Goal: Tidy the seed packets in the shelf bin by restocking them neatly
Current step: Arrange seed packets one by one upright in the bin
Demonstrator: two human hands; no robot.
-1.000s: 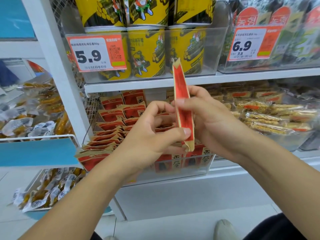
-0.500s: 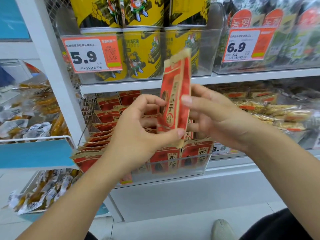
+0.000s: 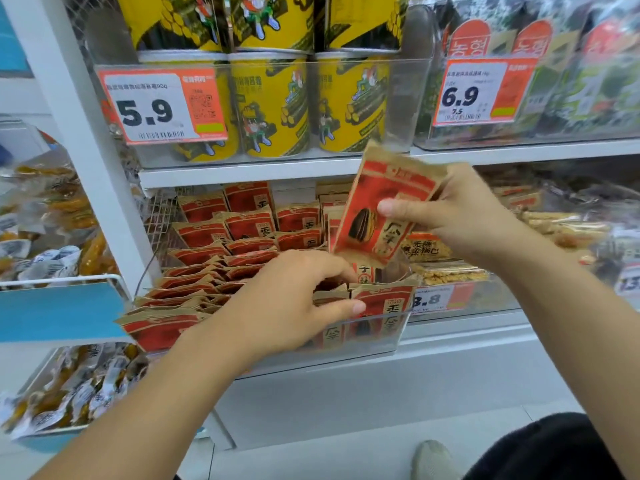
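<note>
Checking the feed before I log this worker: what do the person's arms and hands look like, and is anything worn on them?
Both forearms are bare right up to the frame edge, with no sleeves in view. The left hand and the right hand wear no gloves, and no rings, watch or wristband shows on either. Fingernails are short and unpainted.

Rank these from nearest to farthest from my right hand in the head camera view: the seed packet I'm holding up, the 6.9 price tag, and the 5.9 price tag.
1. Held seed packet: gripped by the right hand, on its left, above the bin.
2. 6.9 price tag: on the upper shelf, directly above the hand.
3. 5.9 price tag: upper shelf, far off to the left.
</note>
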